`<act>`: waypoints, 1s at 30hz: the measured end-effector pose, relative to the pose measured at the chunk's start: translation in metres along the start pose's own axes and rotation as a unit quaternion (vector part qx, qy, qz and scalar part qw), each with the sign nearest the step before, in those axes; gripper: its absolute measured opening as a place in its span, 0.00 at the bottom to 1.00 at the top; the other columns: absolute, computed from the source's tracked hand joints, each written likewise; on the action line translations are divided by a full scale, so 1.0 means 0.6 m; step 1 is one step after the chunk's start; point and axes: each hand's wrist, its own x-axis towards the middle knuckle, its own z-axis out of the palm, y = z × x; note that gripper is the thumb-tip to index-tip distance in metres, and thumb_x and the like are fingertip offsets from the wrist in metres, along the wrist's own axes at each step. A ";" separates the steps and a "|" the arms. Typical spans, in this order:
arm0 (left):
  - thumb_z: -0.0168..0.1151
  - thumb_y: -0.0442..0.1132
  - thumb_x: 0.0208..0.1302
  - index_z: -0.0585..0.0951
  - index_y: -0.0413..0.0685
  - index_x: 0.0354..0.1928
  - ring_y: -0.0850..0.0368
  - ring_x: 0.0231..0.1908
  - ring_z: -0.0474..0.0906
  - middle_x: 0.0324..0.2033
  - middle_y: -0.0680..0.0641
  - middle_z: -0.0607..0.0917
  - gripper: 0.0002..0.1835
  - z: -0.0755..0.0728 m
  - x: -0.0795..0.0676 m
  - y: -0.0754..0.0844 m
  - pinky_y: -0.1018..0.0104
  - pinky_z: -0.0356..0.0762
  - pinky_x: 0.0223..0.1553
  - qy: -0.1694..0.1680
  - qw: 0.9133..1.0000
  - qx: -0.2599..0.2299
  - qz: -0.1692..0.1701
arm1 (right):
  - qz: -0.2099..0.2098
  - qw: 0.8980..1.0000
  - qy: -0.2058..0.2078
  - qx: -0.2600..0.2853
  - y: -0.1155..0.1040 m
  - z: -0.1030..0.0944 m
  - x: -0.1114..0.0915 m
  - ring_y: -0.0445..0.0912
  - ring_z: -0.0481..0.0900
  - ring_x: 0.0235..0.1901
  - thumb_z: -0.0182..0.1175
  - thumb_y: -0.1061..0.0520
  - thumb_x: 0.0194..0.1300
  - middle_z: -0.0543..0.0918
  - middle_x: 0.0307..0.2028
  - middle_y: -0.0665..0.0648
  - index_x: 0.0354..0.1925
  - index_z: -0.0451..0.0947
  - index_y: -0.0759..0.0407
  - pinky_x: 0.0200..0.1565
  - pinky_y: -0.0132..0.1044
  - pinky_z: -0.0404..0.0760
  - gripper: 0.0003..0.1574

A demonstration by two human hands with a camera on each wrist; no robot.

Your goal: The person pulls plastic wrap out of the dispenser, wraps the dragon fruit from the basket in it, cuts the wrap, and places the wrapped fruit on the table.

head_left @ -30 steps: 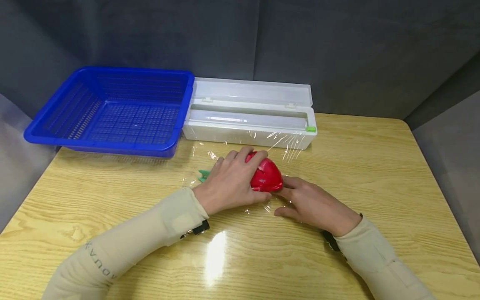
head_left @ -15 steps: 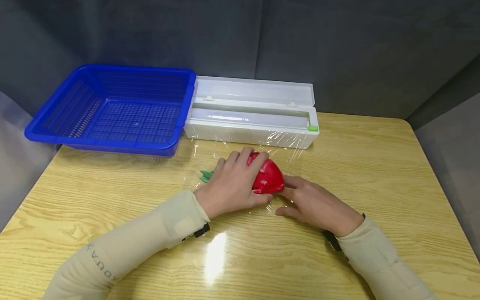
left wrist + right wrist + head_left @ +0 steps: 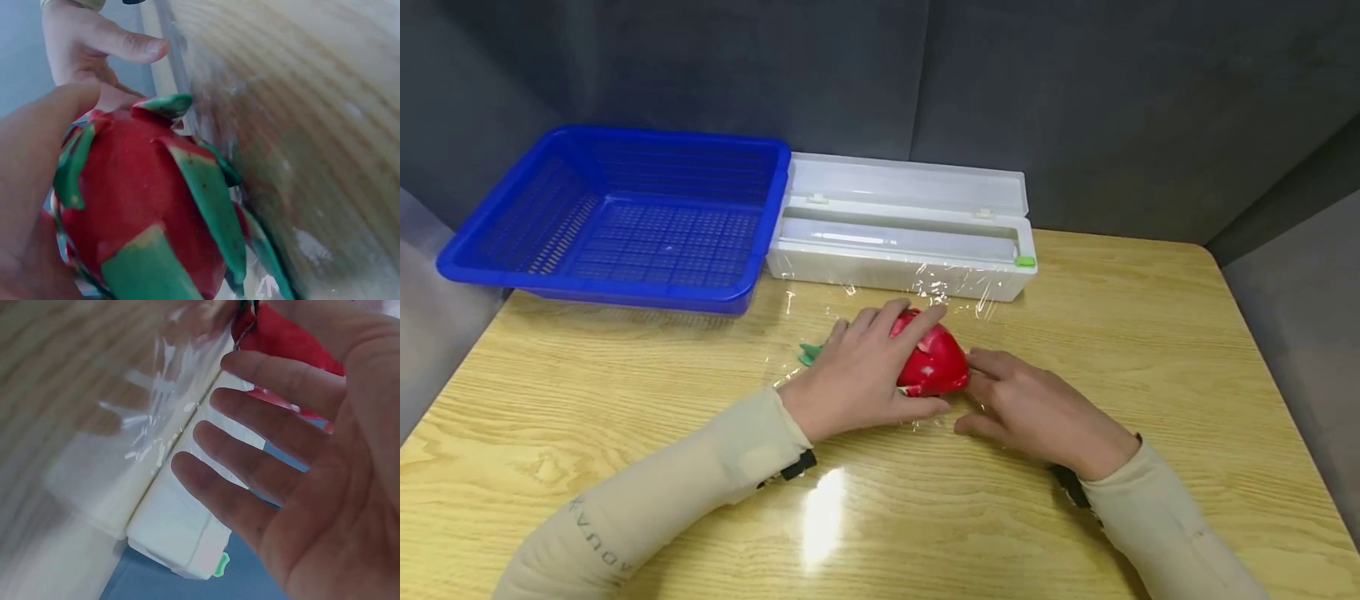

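A red dragon fruit (image 3: 934, 365) with green scales lies on its side on the table, its green tips (image 3: 809, 353) pointing left. My left hand (image 3: 861, 375) grips it from above, fingers over the far side and thumb along the near side. In the left wrist view the dragon fruit (image 3: 147, 181) fills the palm side of that hand. Beside the fruit's right end is my right hand (image 3: 1037, 408); the right wrist view shows its fingers (image 3: 237, 431) nearly straight and spread. Clear cling film (image 3: 156, 419) lies under and around the fruit.
A white cling film dispenser (image 3: 895, 268) with its lid raised stands behind the fruit, a roll (image 3: 880, 236) inside and a green slider (image 3: 1025, 262) at its right end. Film runs from its front. A blue plastic basket (image 3: 741, 293) adjoins it on the left.
The dragon fruit and my left hand have shifted slightly towards me. My right hand has moved a little right and nearer. The hold on the fruit stays.
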 end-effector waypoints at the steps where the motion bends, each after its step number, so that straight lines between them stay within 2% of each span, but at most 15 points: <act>1: 0.64 0.78 0.55 0.54 0.67 0.81 0.39 0.65 0.76 0.73 0.43 0.69 0.57 -0.002 0.000 -0.002 0.36 0.80 0.58 -0.004 1.000 -0.009 -0.001 | -0.001 1.000 0.003 -0.002 0.000 -0.002 -0.001 0.53 0.86 0.57 0.77 0.43 0.58 0.85 0.57 0.59 0.55 0.85 0.62 0.56 0.49 0.87 0.34; 8: 0.67 0.75 0.55 0.55 0.64 0.81 0.40 0.64 0.77 0.73 0.43 0.70 0.57 -0.013 -0.002 -0.013 0.38 0.80 0.60 0.004 0.999 -0.044 0.009 | 0.007 1.000 -0.008 -0.002 0.004 -0.012 -0.004 0.55 0.85 0.58 0.77 0.44 0.59 0.85 0.59 0.60 0.56 0.85 0.61 0.57 0.51 0.87 0.33; 15: 0.67 0.76 0.54 0.62 0.61 0.78 0.41 0.64 0.77 0.71 0.45 0.72 0.54 -0.013 -0.005 -0.023 0.41 0.82 0.60 0.009 0.999 -0.033 0.012 | 0.008 1.000 -0.016 -0.004 0.006 -0.013 -0.003 0.54 0.87 0.55 0.76 0.44 0.59 0.87 0.58 0.60 0.54 0.85 0.59 0.54 0.50 0.88 0.30; 24: 0.69 0.77 0.50 0.61 0.64 0.78 0.44 0.66 0.75 0.70 0.48 0.73 0.56 -0.018 -0.014 -0.039 0.41 0.76 0.66 0.024 0.998 -0.062 -0.006 | 0.007 1.000 -0.018 -0.012 0.005 -0.012 -0.001 0.52 0.88 0.51 0.77 0.45 0.58 0.89 0.54 0.58 0.46 0.86 0.58 0.51 0.48 0.89 0.24; 30: 0.68 0.77 0.52 0.65 0.62 0.76 0.44 0.66 0.75 0.70 0.49 0.74 0.53 -0.027 -0.026 -0.056 0.41 0.74 0.68 0.038 0.997 -0.071 -0.001 | 0.010 1.000 -0.019 -0.011 0.003 -0.013 -0.001 0.52 0.89 0.50 0.77 0.45 0.58 0.89 0.53 0.58 0.43 0.85 0.57 0.50 0.48 0.89 0.21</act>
